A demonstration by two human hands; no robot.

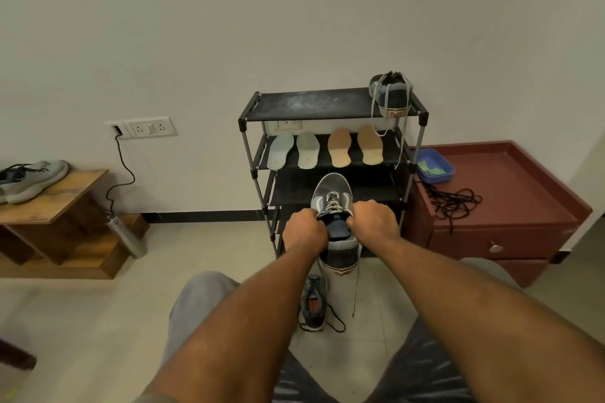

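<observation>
We grip the sneaker (pixel 332 188) with both hands. The left hand (pixel 304 230) curls round the left side of its opening and the right hand (pixel 373 222) round the right side, fingers closed tight on the collar, knuckles up. Both arms reach almost straight ahead, so neither hand is clearly nearer. The sneaker lies directly beyond the hands, its long axis running away from us, with the toe toward the shoe rack (pixel 327 105) and the heel low toward our lap. The white laces (pixel 332 204) sit just past the knuckles. We cannot tell whether the toe rests on the rack's third shelf or hangs before it. We judge the next move works along that axis, into the opening between the hands. On the shelf above lie four insoles (pixel 339 147). A second sneaker (pixel 391 95) stands at the top shelf's right edge, and another shoe (pixel 313 304) lies on the floor below.
</observation>
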